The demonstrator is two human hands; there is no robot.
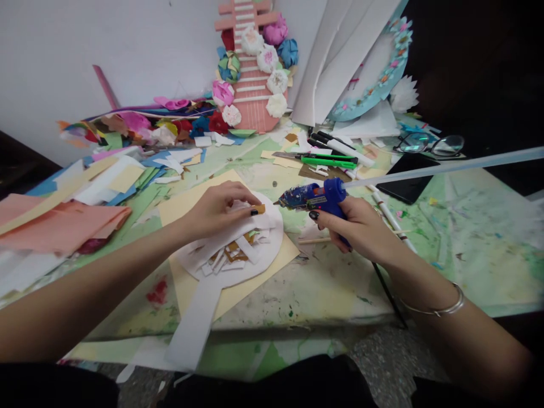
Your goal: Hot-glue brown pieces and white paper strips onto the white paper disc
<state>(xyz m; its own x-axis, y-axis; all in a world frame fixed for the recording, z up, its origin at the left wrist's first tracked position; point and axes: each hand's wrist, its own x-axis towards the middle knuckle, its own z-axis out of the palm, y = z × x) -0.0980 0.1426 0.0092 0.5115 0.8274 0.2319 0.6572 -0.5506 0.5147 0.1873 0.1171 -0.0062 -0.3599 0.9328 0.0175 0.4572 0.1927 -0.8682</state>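
My left hand (pixel 227 209) pinches a small piece of brown cardboard (pixel 259 208) between thumb and fingers. It hovers over a white paddle-shaped cutout (pixel 272 249) whose handle points toward me. Small white and brown scraps (pixel 233 252) lie piled on the round part of the cutout. My right hand (pixel 352 226) is wrapped round the grip of a blue glue gun (pixel 317 195). Its nozzle points left, close to the cardboard piece. A long translucent glue stick (pixel 446 167) sticks out of the back of the gun. Beneath the cutout lies a pale yellow sheet (pixel 280 255).
A pink guitar-shaped craft (pixel 255 107) with paper flowers leans on the wall. Pens, a green cutter (pixel 329 161), glasses (pixel 429 144) and a black phone (pixel 406 177) lie behind the glue gun. Coloured paper (pixel 63 218) is heaped at left. A black cord (pixel 389 294) hangs over the table edge.
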